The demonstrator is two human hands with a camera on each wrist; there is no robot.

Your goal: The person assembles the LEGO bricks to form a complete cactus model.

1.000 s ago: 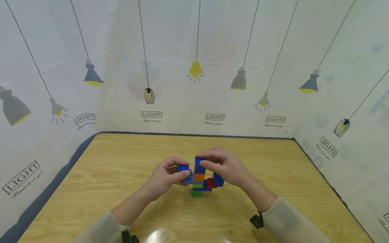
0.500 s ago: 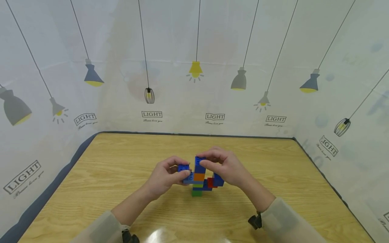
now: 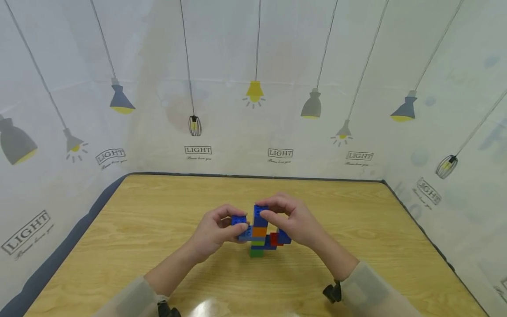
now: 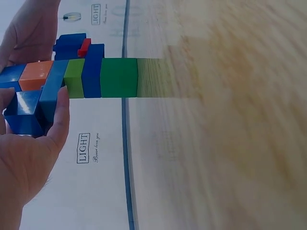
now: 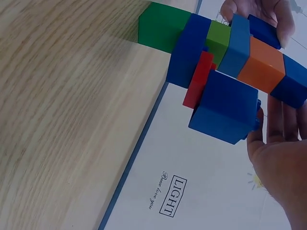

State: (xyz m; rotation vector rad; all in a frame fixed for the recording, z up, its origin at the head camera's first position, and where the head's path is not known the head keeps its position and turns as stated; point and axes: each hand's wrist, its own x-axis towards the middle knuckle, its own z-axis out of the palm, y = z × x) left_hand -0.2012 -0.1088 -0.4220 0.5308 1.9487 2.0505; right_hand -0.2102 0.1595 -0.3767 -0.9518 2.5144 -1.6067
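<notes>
A toy brick tower stands on the table in the head view, its green brick (image 3: 256,253) at the bottom. Above come a long dark blue brick (image 5: 188,50), a light green brick (image 4: 74,79), a long lighter blue brick (image 4: 53,91) and an orange brick (image 3: 259,231). My left hand (image 3: 211,233) pinches the left arm of the tower, where a dark blue brick (image 3: 239,219) sits on the lighter one. My right hand (image 3: 295,218) grips the top blue brick (image 3: 260,216) between thumb and fingers. Below that hand, a red brick (image 5: 199,79) carries another blue brick (image 5: 225,108).
The wooden table (image 3: 166,198) has a dark edging along its back and sides. Behind it hangs a pale sheet (image 3: 225,97) printed with lamps and the word LIGHT. Each sleeve cuff has a black wrist device (image 3: 332,292).
Both hands keep their places on the tower, and the bricks stay as they were. The right wrist has shifted very slightly left.
</notes>
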